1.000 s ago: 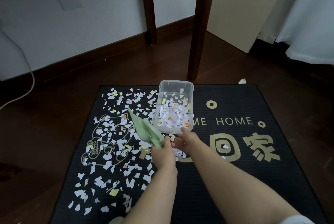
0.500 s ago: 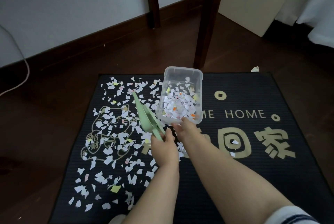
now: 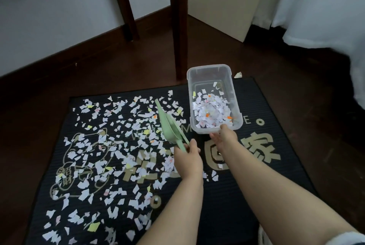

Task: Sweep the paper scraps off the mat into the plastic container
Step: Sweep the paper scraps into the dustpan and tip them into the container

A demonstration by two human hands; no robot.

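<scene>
Paper scraps (image 3: pixel 110 146) cover the left half of the mat (image 3: pixel 276 175). The left hand (image 3: pixel 187 160) has its fingers curled round the handle of a green scoop (image 3: pixel 169 126), raised and apparently empty. The right hand (image 3: pixel 224 138), fingers gripping the near edge of the plastic container (image 3: pixel 190 94), has drawn it rightward across the mat. White and coloured scraps are heaped at its near end. Most sweeping probably remains.

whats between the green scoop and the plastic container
A narrow strip of black mat with a few paper scraps, in the head view.

Table leg (image 3: pixel 178 27) close behind container (image 3: pixel 236 104)
</scene>
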